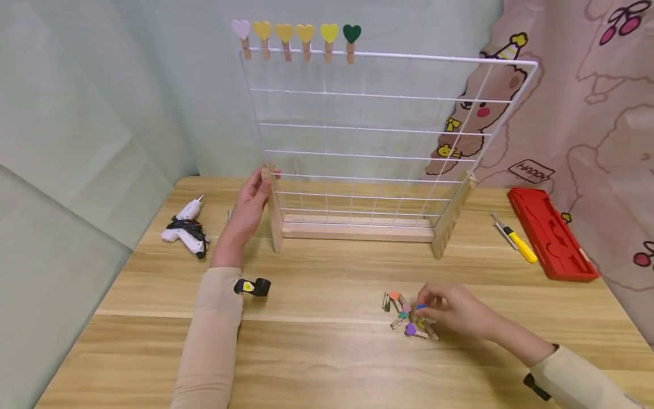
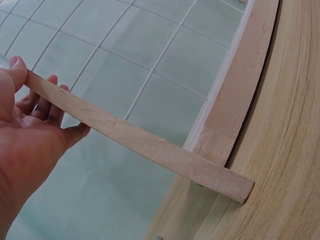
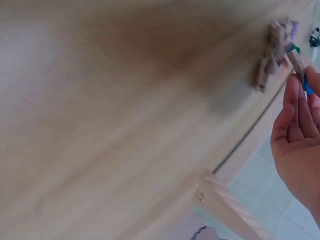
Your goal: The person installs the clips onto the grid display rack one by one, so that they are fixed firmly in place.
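Observation:
My left hand (image 1: 247,209) grips the upper part of the left wooden upright (image 2: 135,137) of a white wire grid rack (image 1: 363,94), thumb on one side and fingers on the other. Over a small pile of heart clothespins (image 1: 411,329), my right hand (image 1: 456,309) pinches a wooden clothespin (image 3: 298,64) with a blue heart between thumb and fingertips. Purple, orange, pink and teal hearts show in the pile. Along the left of the rack's top wire stand several clipped clothespins: a lilac heart (image 1: 241,28), yellow ones (image 1: 284,33) and a dark green one (image 1: 352,34).
At the left of the table lies a white glue gun (image 1: 185,228) with its black cord wrapped round it. To the right are a yellow-handled tool (image 1: 521,245) and an open red case (image 1: 552,236). A patterned curtain (image 1: 577,130) hangs behind.

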Motion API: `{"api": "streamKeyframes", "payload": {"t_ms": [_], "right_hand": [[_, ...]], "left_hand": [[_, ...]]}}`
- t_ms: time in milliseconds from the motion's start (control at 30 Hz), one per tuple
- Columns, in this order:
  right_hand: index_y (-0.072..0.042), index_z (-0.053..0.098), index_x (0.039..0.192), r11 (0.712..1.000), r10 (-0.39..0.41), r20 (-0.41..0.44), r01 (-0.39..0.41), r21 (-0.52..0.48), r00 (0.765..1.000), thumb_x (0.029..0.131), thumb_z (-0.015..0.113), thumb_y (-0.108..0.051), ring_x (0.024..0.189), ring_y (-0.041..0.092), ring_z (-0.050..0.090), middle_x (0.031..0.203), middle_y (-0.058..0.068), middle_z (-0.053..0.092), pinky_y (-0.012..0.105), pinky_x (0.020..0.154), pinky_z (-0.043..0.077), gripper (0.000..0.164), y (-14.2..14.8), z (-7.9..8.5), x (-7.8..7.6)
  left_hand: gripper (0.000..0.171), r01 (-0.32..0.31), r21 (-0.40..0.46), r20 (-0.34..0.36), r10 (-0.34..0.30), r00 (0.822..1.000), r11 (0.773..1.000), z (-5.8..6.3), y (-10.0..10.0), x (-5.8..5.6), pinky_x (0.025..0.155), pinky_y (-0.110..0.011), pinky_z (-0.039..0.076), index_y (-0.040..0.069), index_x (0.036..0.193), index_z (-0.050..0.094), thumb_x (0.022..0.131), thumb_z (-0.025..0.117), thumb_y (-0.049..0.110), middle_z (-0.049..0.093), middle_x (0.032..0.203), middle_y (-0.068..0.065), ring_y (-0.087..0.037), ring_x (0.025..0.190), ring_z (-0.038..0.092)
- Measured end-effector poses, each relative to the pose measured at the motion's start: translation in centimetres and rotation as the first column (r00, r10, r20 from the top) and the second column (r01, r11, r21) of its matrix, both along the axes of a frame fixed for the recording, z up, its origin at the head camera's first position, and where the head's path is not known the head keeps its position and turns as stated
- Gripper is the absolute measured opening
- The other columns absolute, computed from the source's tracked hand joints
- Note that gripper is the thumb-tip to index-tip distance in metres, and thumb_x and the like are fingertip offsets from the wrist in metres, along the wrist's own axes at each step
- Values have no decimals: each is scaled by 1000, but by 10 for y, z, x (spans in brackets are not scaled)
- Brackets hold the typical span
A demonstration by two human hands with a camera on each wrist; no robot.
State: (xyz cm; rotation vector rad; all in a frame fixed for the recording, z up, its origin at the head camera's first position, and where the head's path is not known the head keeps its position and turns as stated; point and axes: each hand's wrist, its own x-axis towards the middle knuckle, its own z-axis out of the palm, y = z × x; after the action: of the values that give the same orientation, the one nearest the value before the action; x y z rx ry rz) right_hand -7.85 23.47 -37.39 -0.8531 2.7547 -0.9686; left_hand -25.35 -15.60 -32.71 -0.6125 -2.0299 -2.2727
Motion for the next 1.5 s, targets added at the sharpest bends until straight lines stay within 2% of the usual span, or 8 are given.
{"api": "streamKeyframes", "payload": {"t_ms": [333,600,833,1033,1100,1167,1333,1500], "right_hand": [[-20,58,90,993,-53,-236,26,-119,970,74,69,-17,71,4,54,80,-13,61,22,62,43,19,-14,40,-31],[-12,67,82,971,-78,-499,-47,-234,863,67,73,-5,69,6,53,77,-4,65,18,60,41,18,-41,117,-70],[5,63,94,885,-179,-436,-50,-463,882,72,65,6,69,12,50,82,1,65,18,57,38,22,-73,209,-83],[3,63,95,867,-271,-461,6,-499,845,77,62,-5,72,12,52,83,-1,63,17,68,42,20,-89,269,-97],[0,63,98,870,-284,-460,25,-492,841,78,61,-9,76,13,53,87,1,63,17,73,43,22,-92,282,-104],[-4,64,101,852,-301,-402,55,-520,865,77,61,-13,80,14,54,90,3,62,17,77,43,26,-95,292,-110],[-7,66,99,767,-360,-188,175,-618,914,67,69,-21,84,15,56,92,4,63,17,79,44,34,-104,306,-118],[-8,68,92,780,-421,-163,264,-568,892,64,71,-25,81,11,56,87,1,64,17,75,43,33,-108,311,-120]], "left_hand": [[50,14,-10,23,-14,1000,1000,-6,2,0,104,-37,18,15,136,27,90,39,31,34,133,-15,-17,125,27],[49,4,-19,-3,-5,1000,1000,-4,1,-1,105,-38,18,13,134,30,90,40,32,35,133,-16,-19,125,27],[52,11,-19,-2,-11,1000,1000,0,2,-2,104,-38,19,11,136,28,89,40,32,36,132,-17,-20,124,28],[51,7,-12,9,-7,1000,1000,-1,1,0,104,-36,19,16,136,27,89,40,32,37,132,-14,-19,125,29],[50,3,-12,6,-3,1000,1000,-2,0,0,104,-38,19,16,136,28,90,39,31,36,132,-14,-18,124,29],[49,-4,-15,1,4,1000,1000,-2,-1,0,103,-39,20,15,135,29,90,39,31,36,132,-14,-17,123,30],[47,-6,-13,-12,6,1000,1000,-2,-1,0,101,-40,22,15,134,31,90,39,32,37,131,-14,-17,120,32],[47,4,-15,-8,-4,1000,1000,-1,-1,1,103,-39,21,16,134,31,90,39,31,37,130,-14,-17,121,31]]}}
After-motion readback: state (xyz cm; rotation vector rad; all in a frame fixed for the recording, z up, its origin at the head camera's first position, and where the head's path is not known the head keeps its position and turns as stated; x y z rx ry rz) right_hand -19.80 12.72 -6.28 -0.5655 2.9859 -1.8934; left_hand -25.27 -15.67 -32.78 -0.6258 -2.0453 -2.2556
